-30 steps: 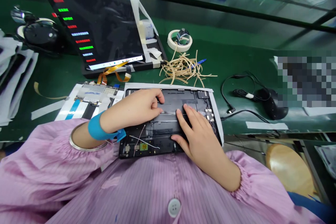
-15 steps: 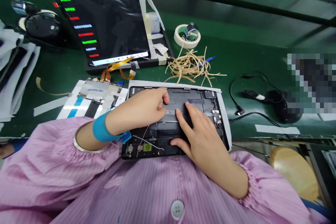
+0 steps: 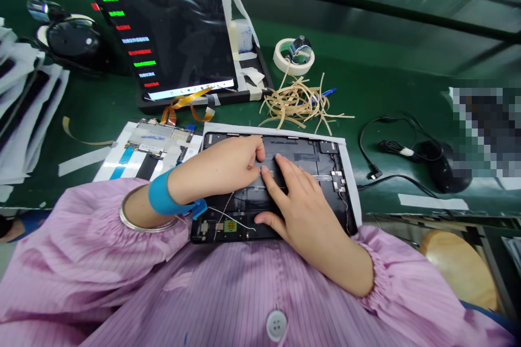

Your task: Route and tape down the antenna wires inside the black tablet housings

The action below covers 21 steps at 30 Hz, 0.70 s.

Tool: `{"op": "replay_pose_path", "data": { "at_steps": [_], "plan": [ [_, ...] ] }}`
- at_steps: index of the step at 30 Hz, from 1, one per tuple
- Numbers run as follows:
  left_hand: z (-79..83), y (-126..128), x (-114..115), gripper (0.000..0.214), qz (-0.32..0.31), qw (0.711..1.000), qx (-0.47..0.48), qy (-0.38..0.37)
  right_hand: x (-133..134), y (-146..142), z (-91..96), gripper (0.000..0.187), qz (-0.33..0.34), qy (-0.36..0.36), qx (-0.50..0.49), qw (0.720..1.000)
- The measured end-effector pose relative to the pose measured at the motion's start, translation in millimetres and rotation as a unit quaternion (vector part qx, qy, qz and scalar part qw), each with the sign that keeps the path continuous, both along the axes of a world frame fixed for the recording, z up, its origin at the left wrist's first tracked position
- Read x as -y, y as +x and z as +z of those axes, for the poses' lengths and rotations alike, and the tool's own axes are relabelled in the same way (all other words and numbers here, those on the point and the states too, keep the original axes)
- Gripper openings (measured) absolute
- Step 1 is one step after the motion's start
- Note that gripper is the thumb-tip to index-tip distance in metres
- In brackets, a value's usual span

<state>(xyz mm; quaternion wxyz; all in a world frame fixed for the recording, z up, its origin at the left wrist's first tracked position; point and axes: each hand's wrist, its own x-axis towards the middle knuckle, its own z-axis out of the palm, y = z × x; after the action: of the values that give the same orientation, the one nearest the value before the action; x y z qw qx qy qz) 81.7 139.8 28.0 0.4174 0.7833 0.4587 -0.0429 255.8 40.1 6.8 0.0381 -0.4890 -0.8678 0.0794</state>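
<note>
Right hand [image 3: 305, 209] slid toward left hand [image 3: 215, 171]; both grips open, lying flat on black tablet frame [image 3: 301, 147].

Nothing legible, tbh: rows of green and red lines [image 3: 136, 40] glowing on the screen [image 3: 183, 21] at upper left, and a small green label [image 3: 230, 225] near bottom centre showing only blurry print.

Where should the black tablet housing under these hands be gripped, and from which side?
Grip the far long rim of the black open tablet housing, probably coming from beyond it. That rim lies bare along a white sheet, while the left hand and right hand cover the middle and the pink striped smock crowds the near edge.
</note>
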Motion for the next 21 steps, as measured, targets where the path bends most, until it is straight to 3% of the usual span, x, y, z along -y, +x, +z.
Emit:
{"op": "replay_pose_path", "data": {
  "at_steps": [8, 13, 18, 21],
  "plan": [
    [5.3, 2, -4, 0.025, 0.048, 0.998, -0.006, 0.031, -2, -9, -0.1, 0.085, 0.006, 0.028, -0.015, 0.999],
    [24.0, -8, -6, 0.026, 0.154, 0.979, 0.040, 0.128, -3, -10, -2.8, 0.083, 0.012, 0.003, -0.015, 1.000],
    [47.8, -28, 29, 0.020, 0.176, 0.973, 0.090, 0.119, -5, -7, -4.0, 0.082, 0.005, -0.019, -0.030, 0.999],
    [45.2, -32, 56, 0.022, 0.142, 0.985, 0.057, 0.086, -3, -4, -5.4, 0.080, 0.001, -0.030, -0.057, 0.998]
  ]
}}
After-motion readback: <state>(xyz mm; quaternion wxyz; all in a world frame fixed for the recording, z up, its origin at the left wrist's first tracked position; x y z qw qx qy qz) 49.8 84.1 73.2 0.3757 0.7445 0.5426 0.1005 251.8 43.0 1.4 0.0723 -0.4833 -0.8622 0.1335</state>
